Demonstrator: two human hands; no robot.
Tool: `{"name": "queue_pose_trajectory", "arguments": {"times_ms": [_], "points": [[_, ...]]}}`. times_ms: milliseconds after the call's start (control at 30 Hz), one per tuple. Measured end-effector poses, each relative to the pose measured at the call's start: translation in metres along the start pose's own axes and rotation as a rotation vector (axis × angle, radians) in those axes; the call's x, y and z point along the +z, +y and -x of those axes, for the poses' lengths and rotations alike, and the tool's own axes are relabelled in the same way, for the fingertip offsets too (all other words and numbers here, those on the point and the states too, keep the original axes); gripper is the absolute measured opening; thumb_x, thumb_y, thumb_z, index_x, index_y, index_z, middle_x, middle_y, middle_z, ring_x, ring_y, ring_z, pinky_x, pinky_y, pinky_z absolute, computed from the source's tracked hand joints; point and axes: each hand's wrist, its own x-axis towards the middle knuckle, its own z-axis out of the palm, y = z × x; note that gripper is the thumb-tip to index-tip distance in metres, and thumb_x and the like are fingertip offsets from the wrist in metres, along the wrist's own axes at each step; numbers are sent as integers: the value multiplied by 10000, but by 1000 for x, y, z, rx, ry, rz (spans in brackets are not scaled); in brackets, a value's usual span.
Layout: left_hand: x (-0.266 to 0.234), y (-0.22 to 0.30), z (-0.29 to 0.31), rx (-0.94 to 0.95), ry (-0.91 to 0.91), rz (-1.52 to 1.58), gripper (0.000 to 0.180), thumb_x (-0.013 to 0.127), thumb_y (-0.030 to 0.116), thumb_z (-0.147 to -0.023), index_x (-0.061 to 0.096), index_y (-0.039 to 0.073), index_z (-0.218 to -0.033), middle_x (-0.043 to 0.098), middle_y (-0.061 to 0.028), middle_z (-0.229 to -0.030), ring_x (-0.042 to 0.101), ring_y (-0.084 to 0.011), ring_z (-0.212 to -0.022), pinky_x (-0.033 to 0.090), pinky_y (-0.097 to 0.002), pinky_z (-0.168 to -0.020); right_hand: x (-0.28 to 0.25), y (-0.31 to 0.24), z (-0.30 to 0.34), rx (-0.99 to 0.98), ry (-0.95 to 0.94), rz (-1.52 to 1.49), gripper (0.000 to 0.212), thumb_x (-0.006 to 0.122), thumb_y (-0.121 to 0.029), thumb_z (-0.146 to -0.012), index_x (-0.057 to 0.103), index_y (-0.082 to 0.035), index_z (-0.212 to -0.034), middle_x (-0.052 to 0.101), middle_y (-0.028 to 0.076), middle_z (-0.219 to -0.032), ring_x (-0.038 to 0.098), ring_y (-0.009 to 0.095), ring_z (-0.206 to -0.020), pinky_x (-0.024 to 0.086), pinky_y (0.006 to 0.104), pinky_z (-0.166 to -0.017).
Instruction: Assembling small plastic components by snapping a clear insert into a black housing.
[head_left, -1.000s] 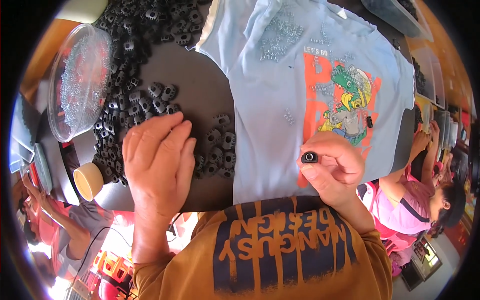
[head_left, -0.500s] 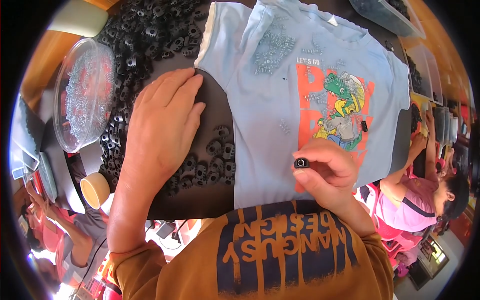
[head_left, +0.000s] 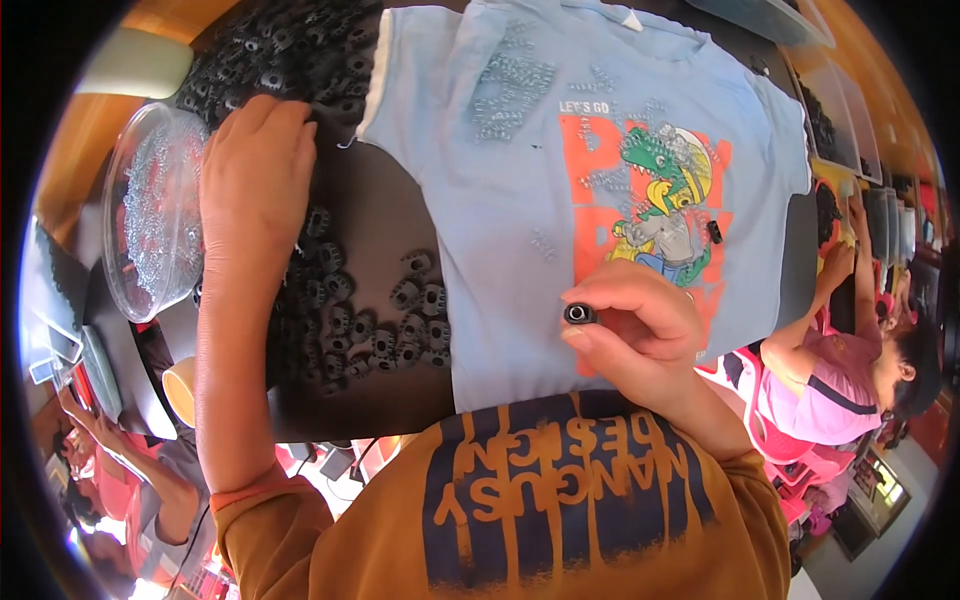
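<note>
My right hand point(head_left: 645, 325) pinches a small black plastic clip piece point(head_left: 579, 314) between thumb and forefinger; a shiny metal ring shows at its end. Beneath it lies a pale blue T-shirt point(head_left: 490, 210) with a dinosaur print. Small metal springs point(head_left: 515, 95) are scattered over the shirt, and another small black piece point(head_left: 714, 232) rests on the print. At the left, my left hand point(head_left: 258, 175) rests palm down over the heap of black toothed claw-clip pieces point(head_left: 290, 55). Its fingers are loosely bent, with the tips partly hidden.
A clear round tub point(head_left: 150, 215) of springs stands left of my left arm. More claw-clip pieces point(head_left: 385, 340) lie on the dark table point(head_left: 375, 210) beside the shirt. Clear bins point(head_left: 835, 115) stand at the far right. A co-worker in pink point(head_left: 830, 365) sits at the right.
My left hand has moved left and farther away, from the shirt's edge over the heap. More black pieces show where its forearm was. My right hand keeps its pinch.
</note>
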Motion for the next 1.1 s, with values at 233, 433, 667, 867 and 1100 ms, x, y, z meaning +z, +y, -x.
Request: {"name": "queue_pose_trajectory", "arguments": {"times_ms": [233, 433, 667, 867, 1100], "points": [[-32, 46, 10, -33, -5, 331, 79, 595, 81, -864, 609, 26, -920, 589, -95, -872, 596, -256, -786, 461, -341, -698, -6, 6, -6, -120, 2, -29, 221, 739, 19, -758, 669, -2, -966, 591, 38, -747, 498, 95, -597, 343, 226, -492], [-65, 98, 35, -469, -466, 1402, 107, 579, 21, -901, 577, -16, -1002, 597, -13, -865, 506, -45, -713, 415, -178, -649, -18, 1, -6, -194, -133, 58, 269, 723, 50, -755, 646, 35, -1012, 633, 86, -884, 559, 146, -710, 405, 248, -566], [-71, 122, 32, -324, -555, 1611, 164, 582, 8, -904, 627, -58, -1048, 585, -69, -926, 550, -92, -756, 446, -224, -690, -19, 6, -3, -227, -85, -18, 235, 722, -4, -777, 664, -2, -1005, 634, 63, -848, 544, 138, -680, 395, 251, -532], [-80, 130, 29, -401, -592, 1560, 189, 581, -26, -893, 611, -51, -1078, 577, -55, -937, 546, -78, -780, 440, -199, -689, -24, 5, -4, -245, -155, -17, 249, 718, 2, -788, 653, 15, -1028, 647, 100, -897, 580, 171, -716, 434, 270, -605], [-77, 130, 24, -314, -581, 1445, 167, 589, -67, -857, 614, -39, -1019, 576, -58, -888, 548, -94, -761, 439, -218, -672, -17, 9, -4, -276, -36, -20, 162, 710, -52, -786, 662, -52, -941, 627, 55, -785, 571, 209, -635, 431, 320, -551]]}}
